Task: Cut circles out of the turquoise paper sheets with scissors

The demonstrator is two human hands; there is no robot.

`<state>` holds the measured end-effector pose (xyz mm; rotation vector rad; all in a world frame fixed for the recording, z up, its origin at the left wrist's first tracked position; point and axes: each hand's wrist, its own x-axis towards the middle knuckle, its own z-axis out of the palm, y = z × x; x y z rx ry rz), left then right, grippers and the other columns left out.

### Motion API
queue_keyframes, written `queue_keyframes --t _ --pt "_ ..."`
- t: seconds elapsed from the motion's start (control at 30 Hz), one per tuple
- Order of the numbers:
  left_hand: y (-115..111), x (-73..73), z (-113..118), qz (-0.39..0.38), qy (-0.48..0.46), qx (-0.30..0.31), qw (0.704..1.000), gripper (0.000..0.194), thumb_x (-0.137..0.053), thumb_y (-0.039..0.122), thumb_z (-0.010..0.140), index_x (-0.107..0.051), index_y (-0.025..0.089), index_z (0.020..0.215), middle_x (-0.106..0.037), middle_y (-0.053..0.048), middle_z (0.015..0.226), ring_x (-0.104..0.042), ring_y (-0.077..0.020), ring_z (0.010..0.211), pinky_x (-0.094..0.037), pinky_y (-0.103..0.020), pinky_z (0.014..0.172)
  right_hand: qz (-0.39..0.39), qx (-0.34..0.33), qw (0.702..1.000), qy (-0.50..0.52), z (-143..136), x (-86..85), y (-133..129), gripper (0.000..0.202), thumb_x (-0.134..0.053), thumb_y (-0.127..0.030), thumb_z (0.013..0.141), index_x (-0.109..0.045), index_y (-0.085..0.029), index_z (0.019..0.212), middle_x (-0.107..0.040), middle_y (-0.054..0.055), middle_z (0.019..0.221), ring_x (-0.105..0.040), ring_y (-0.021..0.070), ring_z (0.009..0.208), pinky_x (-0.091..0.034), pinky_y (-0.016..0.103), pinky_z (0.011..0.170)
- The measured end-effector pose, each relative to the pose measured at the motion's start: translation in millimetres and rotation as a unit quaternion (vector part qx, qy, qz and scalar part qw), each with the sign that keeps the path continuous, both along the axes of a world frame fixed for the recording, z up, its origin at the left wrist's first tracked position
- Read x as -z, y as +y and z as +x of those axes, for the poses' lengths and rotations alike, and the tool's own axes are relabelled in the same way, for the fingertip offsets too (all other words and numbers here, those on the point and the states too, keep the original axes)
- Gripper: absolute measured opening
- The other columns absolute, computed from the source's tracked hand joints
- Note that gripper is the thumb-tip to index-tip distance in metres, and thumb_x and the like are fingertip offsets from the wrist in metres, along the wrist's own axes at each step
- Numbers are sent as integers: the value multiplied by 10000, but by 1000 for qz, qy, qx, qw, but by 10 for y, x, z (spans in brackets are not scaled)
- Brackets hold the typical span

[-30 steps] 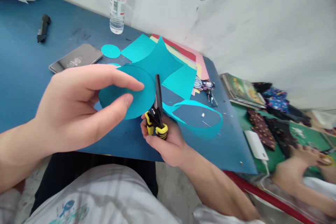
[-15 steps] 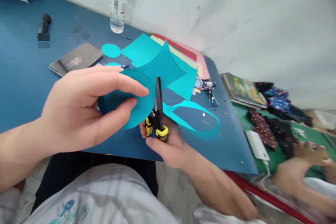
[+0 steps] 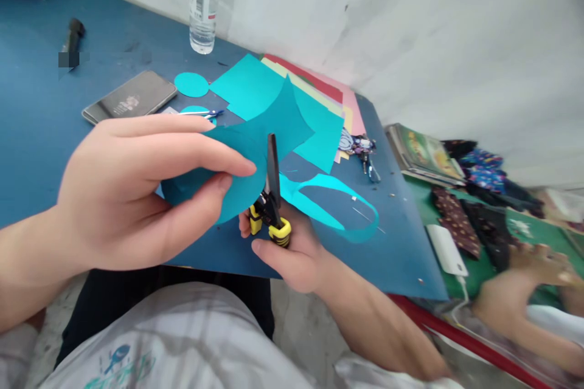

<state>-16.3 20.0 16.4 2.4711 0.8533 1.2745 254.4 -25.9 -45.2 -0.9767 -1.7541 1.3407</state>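
Note:
My left hand (image 3: 150, 188) pinches a piece of turquoise paper (image 3: 249, 149) between thumb and fingers. The piece has a rounded part under the fingers and a pointed, curved-edged part sticking out to the upper right. My right hand (image 3: 292, 255) is closed round the yellow-and-black handles of a pair of scissors (image 3: 272, 173). Their dark blades point up at the paper's right edge, beside the rounded part. A curled turquoise paper offcut (image 3: 360, 232) lies on the blue table right of the scissors. Part of the held paper is hidden behind my left fingers.
On the blue table (image 3: 137, 30) are a water bottle (image 3: 202, 18), a phone (image 3: 132, 97), a turquoise paper circle (image 3: 191, 84), a pair of compasses (image 3: 212, 113), stacked coloured sheets (image 3: 249, 85) and keys (image 3: 370, 167). Rightward, another person's hand (image 3: 538, 264) rests near a white power bank (image 3: 446, 249).
The paper has turned slightly in my left hand, its pointed part shifting left and down. Both hands have moved a little left. The scissors stay at the paper's edge.

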Motion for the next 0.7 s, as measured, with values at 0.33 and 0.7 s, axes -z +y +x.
queue_keyframes --t 0.33,0.7 --pt "-9 14 -16 14 7 -8 1000 161 -614 364 1189 -766 374 1239 -716 28 890 -599 -177 712 -608 -379 759 -17 10 1000 -4 -21 -26 -3 296 -781 -149 837 -671 -308 1061 -760 -9 933 -765 238 849 -699 399 810" --pt "-35 25 -36 -11 -6 -15 1000 202 -647 415 1155 -826 416 1248 -787 6 924 -676 -223 720 -667 -423 771 -42 20 999 -22 -15 -45 -20 286 -811 -154 811 -683 -304 1018 -741 -3 918 -736 243 820 -683 408 783"
